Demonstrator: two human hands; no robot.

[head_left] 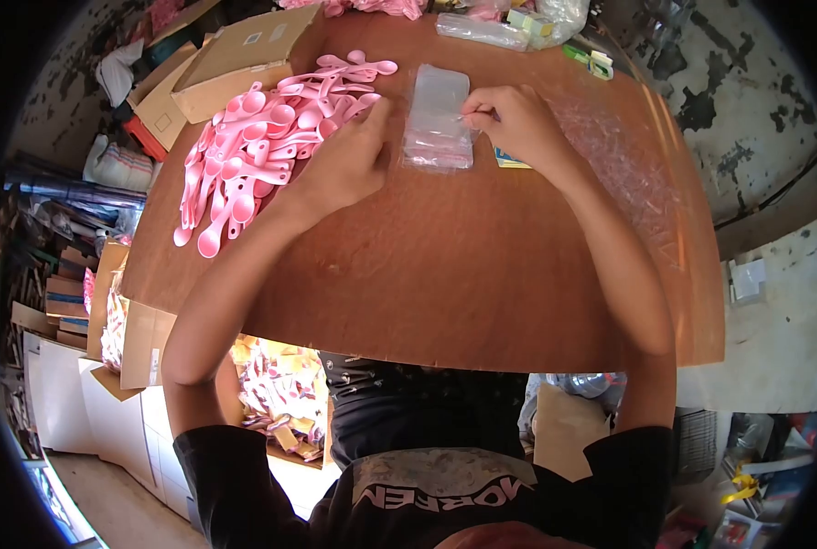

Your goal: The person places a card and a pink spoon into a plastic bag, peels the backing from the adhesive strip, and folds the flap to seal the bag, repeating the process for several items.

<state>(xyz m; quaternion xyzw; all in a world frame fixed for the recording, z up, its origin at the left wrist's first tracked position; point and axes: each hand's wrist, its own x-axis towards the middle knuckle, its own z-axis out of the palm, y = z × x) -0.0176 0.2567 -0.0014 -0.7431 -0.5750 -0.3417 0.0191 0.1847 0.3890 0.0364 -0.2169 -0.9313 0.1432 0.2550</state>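
And there was the right hand (514, 123), up at the right edge of the clear bags (438, 110), thumb and finger pinched, its grip apparently on one bag's edge! The stack lay flat on the tabletop (445, 265), between the hands. Over on the other side, the left hand (361, 154) was curled at the edge of the pink spoons (241, 166), heaped near a cardboard box (248, 59); whether that grip had a spoon, you could not tell. Bag-separating looked to be the step in hand, and the next move seemed to call for a light, fine pinch, parting one layer without dragging the stack
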